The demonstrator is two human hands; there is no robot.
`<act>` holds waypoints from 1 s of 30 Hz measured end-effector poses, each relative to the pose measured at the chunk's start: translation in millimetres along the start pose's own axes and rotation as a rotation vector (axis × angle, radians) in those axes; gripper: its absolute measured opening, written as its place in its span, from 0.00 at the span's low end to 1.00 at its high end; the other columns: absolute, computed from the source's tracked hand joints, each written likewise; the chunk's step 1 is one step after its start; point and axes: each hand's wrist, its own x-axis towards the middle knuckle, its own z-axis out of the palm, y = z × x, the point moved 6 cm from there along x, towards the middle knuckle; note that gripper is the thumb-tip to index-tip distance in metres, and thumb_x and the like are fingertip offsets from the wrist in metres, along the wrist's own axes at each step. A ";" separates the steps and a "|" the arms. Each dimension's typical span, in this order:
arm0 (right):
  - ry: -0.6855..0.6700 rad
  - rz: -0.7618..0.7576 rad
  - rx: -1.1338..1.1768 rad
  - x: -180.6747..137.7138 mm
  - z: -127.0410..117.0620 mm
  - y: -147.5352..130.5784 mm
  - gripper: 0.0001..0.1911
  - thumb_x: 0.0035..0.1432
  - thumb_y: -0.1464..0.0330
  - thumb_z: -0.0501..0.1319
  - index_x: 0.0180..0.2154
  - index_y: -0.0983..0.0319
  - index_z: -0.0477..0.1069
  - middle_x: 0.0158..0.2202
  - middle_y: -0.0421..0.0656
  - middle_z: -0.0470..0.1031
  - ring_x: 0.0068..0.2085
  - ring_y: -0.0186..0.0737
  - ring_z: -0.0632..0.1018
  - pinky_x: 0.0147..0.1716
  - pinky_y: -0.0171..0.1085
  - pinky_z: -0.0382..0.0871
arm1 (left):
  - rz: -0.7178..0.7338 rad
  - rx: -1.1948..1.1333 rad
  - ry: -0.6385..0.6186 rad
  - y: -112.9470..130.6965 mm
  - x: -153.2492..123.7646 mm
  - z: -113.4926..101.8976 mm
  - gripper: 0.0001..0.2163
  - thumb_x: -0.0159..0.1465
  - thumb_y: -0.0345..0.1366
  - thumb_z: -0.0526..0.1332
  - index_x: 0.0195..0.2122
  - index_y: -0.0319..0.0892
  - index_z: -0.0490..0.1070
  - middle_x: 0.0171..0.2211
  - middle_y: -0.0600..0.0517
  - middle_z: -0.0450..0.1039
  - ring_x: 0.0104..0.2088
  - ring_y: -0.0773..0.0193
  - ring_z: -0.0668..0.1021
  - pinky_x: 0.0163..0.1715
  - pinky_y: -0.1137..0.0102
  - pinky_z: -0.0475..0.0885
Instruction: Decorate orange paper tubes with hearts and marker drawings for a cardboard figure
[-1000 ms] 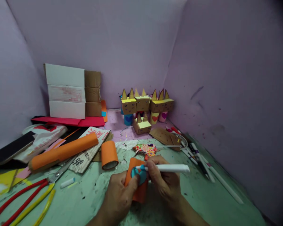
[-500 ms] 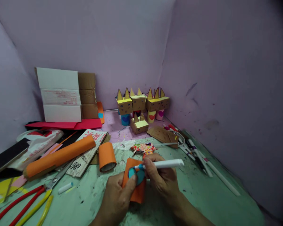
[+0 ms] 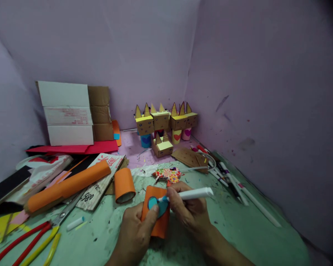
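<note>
Green tabletop (image 3: pixel 100 240) spanned the lower frame. Left hand (image 3: pixel 138 225) gripped an orange tube (image 3: pixel 161 225), lower centre; right hand (image 3: pixel 191 210) pinched a white marker (image 3: pixel 197 193), tip at a blue heart (image 3: pixel 163 209). I judged a firm hold and light edge strokes best.

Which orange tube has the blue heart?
The held tube, gripped by the left hand under the white pen; the long tube and short loose tube show no heart.

The held tube (image 3: pixel 161 224) is orange, its heart (image 3: pixel 162 208) blue, the marker (image 3: pixel 196 193) white, the glue gun (image 3: pixel 168 174) floral.
</note>
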 end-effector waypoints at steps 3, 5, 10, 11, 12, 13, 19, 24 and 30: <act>-0.004 -0.032 -0.028 0.3 -0.3 -3.7 0.13 0.62 0.67 0.54 0.25 0.61 0.67 0.17 0.34 0.64 0.17 0.29 0.64 0.15 0.29 0.57 | 0.017 0.015 0.007 -0.6 1.2 -1.3 0.20 0.56 0.54 0.59 0.19 0.42 0.63 0.18 0.56 0.58 0.22 0.66 0.62 0.21 0.72 0.58; -0.006 -0.059 -0.032 0.5 0.0 -5.6 0.13 0.61 0.68 0.54 0.24 0.61 0.67 0.17 0.34 0.64 0.17 0.28 0.64 0.15 0.28 0.58 | 0.044 0.043 -0.001 0.8 2.4 -2.1 0.19 0.56 0.52 0.59 0.19 0.42 0.63 0.18 0.56 0.58 0.22 0.66 0.62 0.22 0.72 0.58; -0.027 -0.101 -0.095 0.6 2.0 -5.5 0.13 0.62 0.70 0.54 0.24 0.62 0.67 0.18 0.36 0.66 0.18 0.29 0.67 0.17 0.29 0.61 | 0.071 0.118 -0.036 2.4 4.7 -3.4 0.19 0.58 0.51 0.56 0.19 0.43 0.59 0.18 0.56 0.56 0.21 0.67 0.60 0.21 0.71 0.57; -0.032 -0.122 -0.113 0.4 2.4 -6.5 0.13 0.62 0.70 0.54 0.25 0.62 0.67 0.18 0.36 0.67 0.19 0.30 0.68 0.18 0.29 0.62 | 0.073 0.125 -0.047 2.3 4.8 -3.1 0.19 0.59 0.51 0.55 0.19 0.43 0.59 0.18 0.56 0.56 0.21 0.67 0.60 0.21 0.71 0.56; -0.036 -0.150 -0.128 0.1 2.7 -8.2 0.12 0.61 0.71 0.54 0.25 0.62 0.67 0.19 0.37 0.68 0.19 0.30 0.68 0.19 0.29 0.63 | 0.078 0.130 -0.050 2.4 4.9 -3.1 0.18 0.59 0.50 0.55 0.19 0.43 0.59 0.18 0.56 0.56 0.21 0.67 0.60 0.21 0.71 0.56; -0.040 -0.180 -0.143 -0.4 2.9 -10.4 0.12 0.61 0.71 0.54 0.25 0.62 0.67 0.19 0.37 0.68 0.19 0.30 0.68 0.19 0.29 0.63 | 0.081 0.133 -0.048 2.4 4.9 -3.3 0.18 0.60 0.50 0.54 0.20 0.43 0.59 0.18 0.56 0.57 0.22 0.67 0.60 0.21 0.71 0.56; 0.039 -0.152 -0.067 -2.0 -7.1 -8.5 0.10 0.62 0.72 0.54 0.27 0.61 0.68 0.19 0.35 0.67 0.19 0.30 0.68 0.18 0.29 0.62 | 0.056 0.090 -0.032 1.5 3.2 -1.1 0.18 0.59 0.50 0.56 0.21 0.41 0.64 0.19 0.55 0.59 0.22 0.66 0.62 0.22 0.72 0.57; 0.162 -0.050 0.020 -2.2 -17.6 3.8 0.12 0.63 0.70 0.54 0.27 0.60 0.68 0.18 0.34 0.64 0.18 0.29 0.66 0.17 0.29 0.59 | 0.041 0.030 0.055 4.3 -0.1 -1.3 0.19 0.58 0.50 0.58 0.19 0.42 0.63 0.18 0.55 0.59 0.21 0.67 0.61 0.21 0.72 0.57; 0.030 -0.120 -0.013 -0.4 -6.0 -7.3 0.11 0.61 0.72 0.55 0.26 0.61 0.67 0.18 0.34 0.65 0.18 0.29 0.65 0.17 0.29 0.59 | 0.055 0.030 0.052 7.3 0.2 -1.4 0.17 0.57 0.49 0.58 0.18 0.42 0.61 0.17 0.56 0.57 0.21 0.67 0.60 0.20 0.72 0.55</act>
